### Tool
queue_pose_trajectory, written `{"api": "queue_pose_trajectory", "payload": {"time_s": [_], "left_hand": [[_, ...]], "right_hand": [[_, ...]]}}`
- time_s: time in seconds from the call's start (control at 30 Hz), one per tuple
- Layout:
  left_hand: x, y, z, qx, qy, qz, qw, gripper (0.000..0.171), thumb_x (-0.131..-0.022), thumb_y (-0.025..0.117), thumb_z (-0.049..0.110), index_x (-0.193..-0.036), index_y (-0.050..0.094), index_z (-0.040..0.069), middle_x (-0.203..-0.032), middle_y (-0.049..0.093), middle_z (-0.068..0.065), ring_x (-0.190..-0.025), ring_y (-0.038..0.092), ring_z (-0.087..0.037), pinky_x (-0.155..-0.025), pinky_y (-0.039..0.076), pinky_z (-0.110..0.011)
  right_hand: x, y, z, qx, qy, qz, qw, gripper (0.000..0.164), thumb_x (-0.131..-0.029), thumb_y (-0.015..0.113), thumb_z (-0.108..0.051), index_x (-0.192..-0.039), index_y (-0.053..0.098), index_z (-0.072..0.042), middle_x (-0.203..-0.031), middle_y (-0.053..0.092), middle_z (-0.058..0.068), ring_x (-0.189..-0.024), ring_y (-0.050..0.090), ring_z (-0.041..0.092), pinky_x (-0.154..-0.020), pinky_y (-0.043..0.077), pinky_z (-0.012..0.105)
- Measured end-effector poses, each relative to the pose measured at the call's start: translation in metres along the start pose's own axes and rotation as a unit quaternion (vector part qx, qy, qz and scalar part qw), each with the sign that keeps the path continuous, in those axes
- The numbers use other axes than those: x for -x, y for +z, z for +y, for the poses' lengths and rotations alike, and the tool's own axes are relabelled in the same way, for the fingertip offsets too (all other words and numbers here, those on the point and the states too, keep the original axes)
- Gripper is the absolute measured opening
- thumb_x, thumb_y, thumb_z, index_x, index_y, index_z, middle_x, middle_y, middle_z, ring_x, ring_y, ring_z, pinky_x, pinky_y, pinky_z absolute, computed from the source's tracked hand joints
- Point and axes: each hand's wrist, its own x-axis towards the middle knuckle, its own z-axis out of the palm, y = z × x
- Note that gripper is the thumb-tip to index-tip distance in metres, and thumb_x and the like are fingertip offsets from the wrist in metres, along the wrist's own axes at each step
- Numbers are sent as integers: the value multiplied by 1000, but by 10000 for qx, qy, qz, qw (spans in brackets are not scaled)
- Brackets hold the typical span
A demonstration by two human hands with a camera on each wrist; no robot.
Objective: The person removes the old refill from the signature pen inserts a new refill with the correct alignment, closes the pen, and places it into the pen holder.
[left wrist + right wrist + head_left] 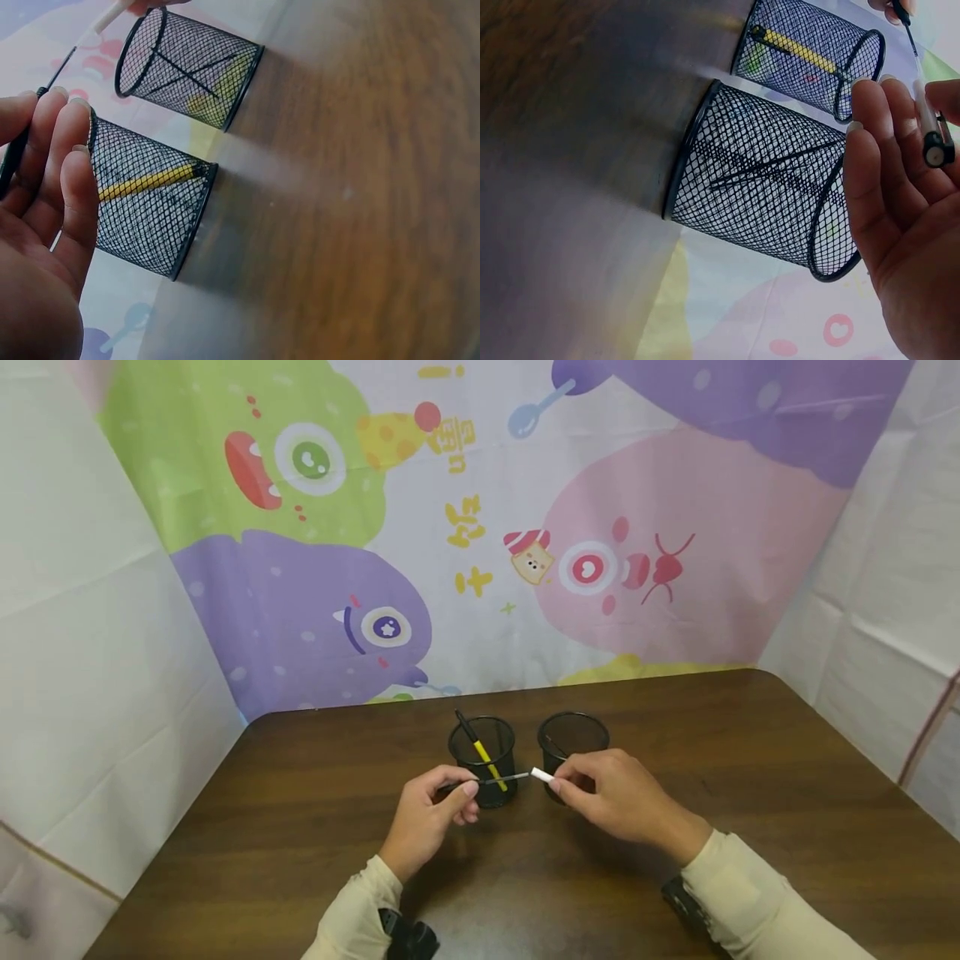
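My left hand (427,814) pinches a black pen section (15,154), with a thin grey refill (513,777) jutting toward the right. Between thumb and fingers, my right hand (630,797) holds a white pen barrel (543,774); its black end and clip show in the right wrist view. The refill's tip lines up close to the barrel's mouth. Behind the left hand stands a black mesh pen cup (150,232), with a yellow-and-black pen (483,752) leaning in it. A second mesh cup (761,172), partly hidden by the right hand in the head view, contains thin dark sticks (772,166).
Both cups stand side by side on a brown wooden table (315,827). A cartoon-printed cloth (480,635) hangs behind the table's far edge, and pale cloth walls (97,610) rise on both sides. Each wrist carries a black camera (408,935).
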Motion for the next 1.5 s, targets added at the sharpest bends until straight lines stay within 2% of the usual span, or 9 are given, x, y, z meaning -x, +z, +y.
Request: {"api": "queue_pose_trajectory", "payload": {"time_s": [0.4, 0.57, 0.7, 0.93, 1.2, 1.5], "left_hand": [[-1, 2, 2, 16, -57, -70, 10000, 21, -97, 68, 16, -105, 69, -3, -76, 67, -14, -66, 69, -22, -62, 59, -36], [-2, 3, 2, 14, -57, -67, 10000, 25, -97, 68, 16, -105, 67, -7, -75, 66, -14, -65, 69, -22, -62, 59, -35], [0, 4, 2, 10, -41, -91, 9999, 23, -97, 68, 16, -104, 68, -6, -75, 66, -14, -65, 68, -22, -62, 58, -34], [5, 5, 2, -45, -40, -180, 9998, 22, -97, 68, 14, -104, 67, -7, -75, 67, -15, -65, 69, -22, -61, 59, -34], [3, 7, 4, -29, -38, -259, 9997, 23, -97, 67, 13, -105, 66, -9, -75, 67, -16, -65, 69, -21, -61, 59, -37], [0, 10, 5, 26, -50, -356, 9993, 24, -97, 67, 13, -105, 66, -10, -76, 67, -16, -66, 69, -23, -62, 59, -46]], "right_hand": [[2, -1, -2, 81, 95, -299, 9995, 11, -92, 72, -24, -83, 68, -26, -68, 56, -24, -58, 49, -1, -55, 44, 23], [2, 1, -2, -10, 181, -839, 9963, 13, -94, 70, -26, -81, 68, -26, -67, 56, -22, -58, 49, -1, -55, 44, 24], [4, 2, -1, -139, 267, -1369, 9901, 16, -96, 69, -29, -81, 69, -22, -65, 54, -20, -56, 47, 0, -52, 42, 23], [8, 6, -1, -169, 455, -1985, 9789, 16, -97, 67, -32, -84, 71, -23, -64, 56, -17, -54, 47, 0, -50, 41, 23], [7, 5, 1, 183, 544, -2202, 9738, 19, -95, 70, -30, -76, 64, -30, -64, 55, -17, -56, 50, 1, -53, 43, 27], [8, 3, 2, 122, 562, -2368, 9699, 20, -95, 70, -31, -75, 64, -30, -66, 56, -18, -57, 51, 0, -54, 44, 26]]}}
